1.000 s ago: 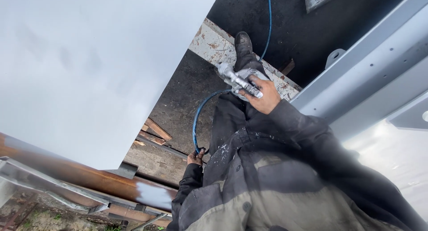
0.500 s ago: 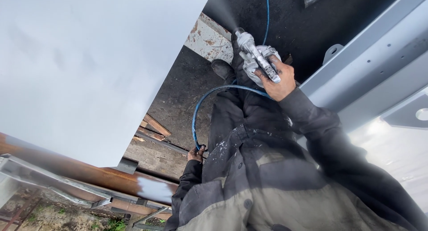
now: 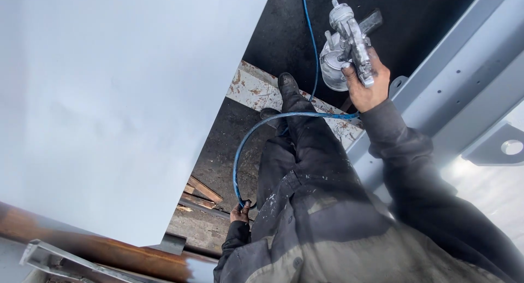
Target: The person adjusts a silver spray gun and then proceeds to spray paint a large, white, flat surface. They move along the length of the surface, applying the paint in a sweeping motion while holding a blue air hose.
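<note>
My right hand is raised in front of me and grips a paint-covered grey spray gun with its round cup hanging beside it. A blue air hose loops from the gun down to my left hand, which is closed on the hose low at my side. A large panel freshly painted pale grey fills the left of the view. My dark, paint-flecked trousers and boots stand below.
A grey-painted steel beam with holes and brackets runs along the right. A rusty steel bar crosses the lower left. A stained white board, wood scraps and dark ground lie underfoot.
My right hand has lifted the spray gun up and to the right, away from my body. The hose loop has stretched with it. My left hand has stayed on the hose.
</note>
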